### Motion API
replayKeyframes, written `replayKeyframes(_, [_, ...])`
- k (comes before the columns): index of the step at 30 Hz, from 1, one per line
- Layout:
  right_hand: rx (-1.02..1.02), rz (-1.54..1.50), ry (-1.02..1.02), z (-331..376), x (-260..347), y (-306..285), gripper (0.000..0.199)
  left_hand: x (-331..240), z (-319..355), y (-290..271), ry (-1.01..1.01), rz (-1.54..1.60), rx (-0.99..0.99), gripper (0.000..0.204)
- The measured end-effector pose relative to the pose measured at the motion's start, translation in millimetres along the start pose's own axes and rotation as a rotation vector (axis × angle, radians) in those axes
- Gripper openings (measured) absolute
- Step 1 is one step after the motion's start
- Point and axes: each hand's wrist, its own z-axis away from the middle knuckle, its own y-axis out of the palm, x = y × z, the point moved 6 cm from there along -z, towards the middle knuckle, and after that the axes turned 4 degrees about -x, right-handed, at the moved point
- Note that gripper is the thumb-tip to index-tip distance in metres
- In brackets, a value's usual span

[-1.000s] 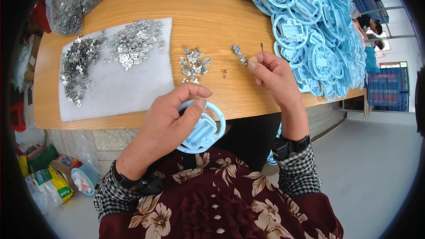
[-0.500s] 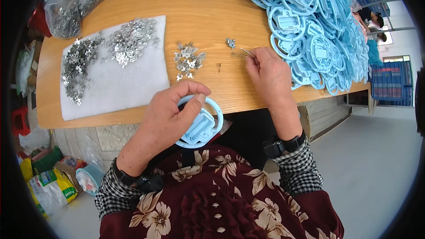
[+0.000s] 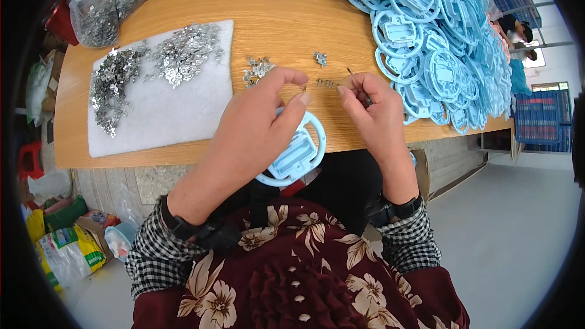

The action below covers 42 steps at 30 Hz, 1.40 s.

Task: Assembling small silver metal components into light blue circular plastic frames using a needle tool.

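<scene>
My left hand (image 3: 268, 116) is over the table's near edge. Its thumb and index finger close in on a tiny dark piece, while the other fingers are hidden, apparently holding a light blue plastic steering-wheel-shaped part (image 3: 294, 159) below. My right hand (image 3: 376, 106) has its fingers curled round a thin metal rod-like tool (image 3: 350, 72), whose full shape is hidden. Between the hands lies a short row of tiny springs (image 3: 325, 83). Just beyond is a small cluster of metal pieces (image 3: 320, 58). Past my left hand sits a loose heap of flat metal clips (image 3: 257, 68), partly covered.
On the left, a white foam sheet (image 3: 183, 116) carries two heaps of metal clips. Clear bags of metal pieces (image 3: 94, 15) stand behind it. A tall pile of blue plastic parts (image 3: 442, 70) fills the table's right side. Bags and a light blue bin (image 3: 120, 240) are on the floor.
My left hand has moved up and right with the blue part, now covering some clips. Its thumb and index now meet at a tiny piece. My right hand has shifted slightly nearer me.
</scene>
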Motion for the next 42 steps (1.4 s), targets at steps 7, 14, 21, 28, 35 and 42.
replayKeyframes(7, [-0.048,-0.002,-0.025,5,11,-7,0.014,-27,-26,8,0.249,-0.276,-0.039,0.024])
replayKeyframes(14, [0.007,-0.202,0.145,10,-9,-6,0.017,-16,-35,23,0.143,0.006,0.04,0.02])
replayKeyframes(21, [0.095,-0.374,0.29,17,-28,0,0.022,3,-36,41,-0.023,0.328,0.136,0.02])
replayKeyframes(28, [0.134,-0.653,0.466,21,-22,3,0.025,10,-31,54,-0.064,0.529,0.137,0.02])
replayKeyframes(35, [0.145,-0.701,0.515,25,-29,9,0.025,10,-26,61,-0.04,0.37,0.169,0.022])
replayKeyframes(42, [-0.018,-0.488,0.377,18,-43,5,0.028,20,-41,50,-0.063,0.35,0.063,0.025])
